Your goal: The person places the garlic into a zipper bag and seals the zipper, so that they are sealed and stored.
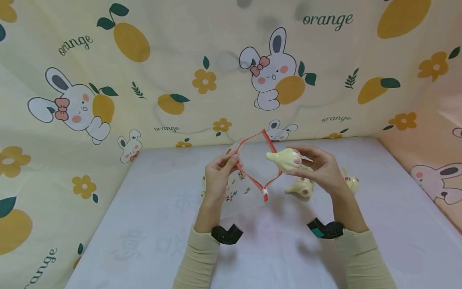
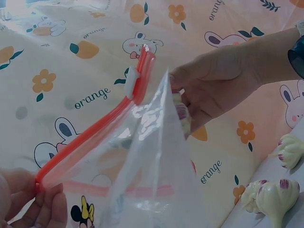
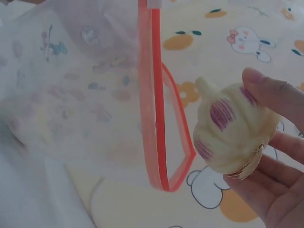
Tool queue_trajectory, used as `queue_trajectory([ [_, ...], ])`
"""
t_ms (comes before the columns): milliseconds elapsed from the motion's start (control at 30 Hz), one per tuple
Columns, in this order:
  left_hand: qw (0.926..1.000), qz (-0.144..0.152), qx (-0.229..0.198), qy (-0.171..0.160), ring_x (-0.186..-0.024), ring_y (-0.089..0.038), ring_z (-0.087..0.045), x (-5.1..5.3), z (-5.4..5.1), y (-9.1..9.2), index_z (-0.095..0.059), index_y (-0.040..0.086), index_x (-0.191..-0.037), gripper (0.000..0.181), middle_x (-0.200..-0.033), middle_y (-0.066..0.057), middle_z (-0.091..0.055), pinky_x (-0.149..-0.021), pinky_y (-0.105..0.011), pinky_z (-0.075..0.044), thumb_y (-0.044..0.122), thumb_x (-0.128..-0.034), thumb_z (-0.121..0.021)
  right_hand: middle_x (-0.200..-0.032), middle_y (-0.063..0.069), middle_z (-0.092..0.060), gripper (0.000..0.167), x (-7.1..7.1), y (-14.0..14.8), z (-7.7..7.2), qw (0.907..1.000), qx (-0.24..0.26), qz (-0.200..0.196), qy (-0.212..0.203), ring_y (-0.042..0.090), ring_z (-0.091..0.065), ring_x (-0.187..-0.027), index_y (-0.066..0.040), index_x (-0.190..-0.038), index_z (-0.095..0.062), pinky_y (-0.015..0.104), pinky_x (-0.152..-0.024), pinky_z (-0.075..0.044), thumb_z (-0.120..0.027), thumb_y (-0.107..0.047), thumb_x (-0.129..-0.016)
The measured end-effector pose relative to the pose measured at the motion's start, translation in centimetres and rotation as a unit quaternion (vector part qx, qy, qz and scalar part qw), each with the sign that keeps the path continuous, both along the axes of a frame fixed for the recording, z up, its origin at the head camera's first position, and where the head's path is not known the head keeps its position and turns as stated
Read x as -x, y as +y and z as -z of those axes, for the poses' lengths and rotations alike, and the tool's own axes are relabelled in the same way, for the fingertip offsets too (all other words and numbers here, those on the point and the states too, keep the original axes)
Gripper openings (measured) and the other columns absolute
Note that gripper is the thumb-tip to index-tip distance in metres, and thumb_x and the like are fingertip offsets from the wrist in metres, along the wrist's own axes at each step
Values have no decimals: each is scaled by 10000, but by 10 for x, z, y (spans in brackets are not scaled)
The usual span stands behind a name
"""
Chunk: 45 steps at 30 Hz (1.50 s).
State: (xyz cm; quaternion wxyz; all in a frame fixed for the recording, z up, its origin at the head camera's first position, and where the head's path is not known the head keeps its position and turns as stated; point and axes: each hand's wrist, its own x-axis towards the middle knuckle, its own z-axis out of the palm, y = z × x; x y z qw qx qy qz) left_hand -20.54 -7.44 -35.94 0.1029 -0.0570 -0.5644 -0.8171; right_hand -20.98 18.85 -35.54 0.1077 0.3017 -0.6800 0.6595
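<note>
A clear zip bag [image 2: 156,156] with a red-orange rim and small cartoon prints is held up with its mouth spread wide. My left hand [image 1: 218,174] pinches the rim at its left side. In my right hand [image 1: 321,166] a garlic bulb [image 3: 232,128] is gripped between thumb and fingers, its stem pointing at the bag's opening. The bulb is right beside the red rim in the right wrist view. A white slider [image 2: 131,83] sits near one end of the rim. In the left wrist view the bag partly hides the held bulb.
More garlic bulbs [image 1: 301,188] lie on the white table [image 1: 151,224] below my right hand, and another garlic bulb [image 1: 351,182] lies behind my right wrist. A printed cloth [image 1: 216,40] with rabbits and oranges rises behind and beside the table.
</note>
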Motion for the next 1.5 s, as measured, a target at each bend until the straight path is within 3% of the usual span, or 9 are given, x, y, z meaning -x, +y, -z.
queue_trajectory([
  [267,10000,19,-19,-4,-648,-31,-657,2,2,0,-601,-195,-1125,295,-698,95,-696,-693,-175,-596,3,-907,-620,-1171,-83,-647,561,-4,-7,-1,9993,339,-118,-80,24,-595,-1088,-1,-1206,-605,137,-934,-530,-697,224,-701],
  [700,10000,29,-68,18,-636,-27,-649,2,1,2,-583,-220,-1120,288,-682,99,-691,-678,-166,-589,-21,-912,-599,-1156,-145,-650,561,-5,-16,-3,9994,-40,332,52,-16,-593,-1096,95,-1203,-582,109,-953,-505,-743,192,-675],
  [1500,10000,41,-26,18,-642,-29,-651,2,3,4,-604,-193,-1117,277,-693,92,-691,-683,-170,-593,-6,-912,-608,-1148,-189,-643,575,-2,-21,4,9978,-327,546,182,-65,-601,-1086,184,-1191,-533,93,-946,-500,-761,181,-663],
])
